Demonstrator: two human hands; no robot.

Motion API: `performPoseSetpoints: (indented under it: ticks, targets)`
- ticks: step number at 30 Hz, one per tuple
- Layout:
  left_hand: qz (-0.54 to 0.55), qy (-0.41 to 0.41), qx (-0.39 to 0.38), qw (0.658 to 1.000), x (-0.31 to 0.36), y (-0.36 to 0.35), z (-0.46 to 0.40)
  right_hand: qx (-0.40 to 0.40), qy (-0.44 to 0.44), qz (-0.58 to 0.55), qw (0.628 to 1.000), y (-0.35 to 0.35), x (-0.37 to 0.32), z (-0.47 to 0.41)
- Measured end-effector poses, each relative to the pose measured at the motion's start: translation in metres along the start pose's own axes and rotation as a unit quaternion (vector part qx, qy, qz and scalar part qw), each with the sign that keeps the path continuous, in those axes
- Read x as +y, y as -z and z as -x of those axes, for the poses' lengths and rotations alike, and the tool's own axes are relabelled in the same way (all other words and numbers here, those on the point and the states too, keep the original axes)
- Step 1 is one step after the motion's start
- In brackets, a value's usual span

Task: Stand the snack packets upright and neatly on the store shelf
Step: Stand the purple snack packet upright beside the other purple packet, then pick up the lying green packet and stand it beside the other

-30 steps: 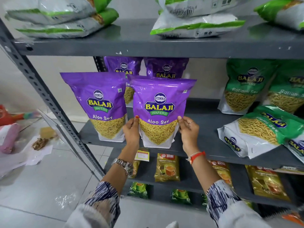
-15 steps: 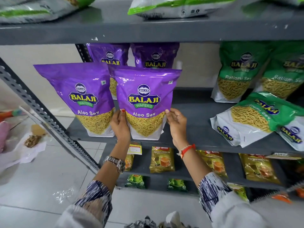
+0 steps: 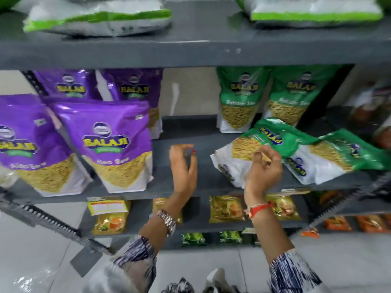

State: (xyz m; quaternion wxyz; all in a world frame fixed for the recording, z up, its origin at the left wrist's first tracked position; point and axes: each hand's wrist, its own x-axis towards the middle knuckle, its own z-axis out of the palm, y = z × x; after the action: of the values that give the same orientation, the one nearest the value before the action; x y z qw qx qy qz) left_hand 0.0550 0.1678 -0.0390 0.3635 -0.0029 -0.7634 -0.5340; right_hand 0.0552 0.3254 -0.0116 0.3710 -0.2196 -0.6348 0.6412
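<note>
Loosely, both hands [image 3: 184,168] (empty) near green packet [image 3: 254,149]

Grey metal rack [image 3: 201,53], dark boards on perforated angle uprights [image 3: 53,223]; a second slotted upright [image 3: 347,199] runs diagonally at right. Plain off-white wall [image 3: 190,92] shows behind the middle tier through the open back. Floor [image 3: 31,261] is pale glossy tile with grout lines and soft glare spots at lower left. Lighting even and diffuse, no hard shadows. Frame is motion-blurred, edges smeared.
</note>
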Motion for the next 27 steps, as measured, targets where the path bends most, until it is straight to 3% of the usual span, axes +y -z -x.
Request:
performPoseSetpoints:
  ticks: [2,4,8,11,14,17,20,24,27]
  targets:
    - [-0.025,0.041,-0.122,0.991,0.003,-0.043,-0.02,0.025,-0.067,0.068,0.995,0.017,0.018,-0.028]
    - [-0.083,0.112,-0.225,0.964,0.001,-0.08,-0.038,-0.017,-0.178,0.102,0.979,0.026,0.035,-0.05]
    - [-0.183,0.21,-0.326,0.903,-0.001,-0.131,-0.065,-0.115,-0.341,0.023,0.933,0.029,0.052,-0.074]
    - [-0.087,0.272,-0.381,0.88,0.006,-0.148,-0.072,-0.144,-0.396,-0.054,0.905,0.038,0.054,-0.082]
    - [0.009,0.295,-0.46,0.837,0.011,-0.144,-0.073,-0.147,-0.393,-0.093,0.903,0.045,0.054,-0.086]
    - [0.026,0.334,-0.439,0.833,0.019,-0.14,-0.066,-0.11,-0.357,-0.055,0.926,0.053,0.053,-0.091]
    - [0.041,0.379,-0.333,0.862,0.026,-0.139,-0.046,-0.106,-0.3,-0.027,0.948,0.07,0.047,-0.095]
    - [0.073,0.408,-0.23,0.881,0.044,-0.129,-0.005,-0.156,-0.247,-0.061,0.954,0.098,0.029,-0.102]
    - [0.15,0.382,-0.138,0.901,0.064,-0.112,0.029,-0.196,-0.224,-0.1,0.949,0.12,0.018,-0.106]
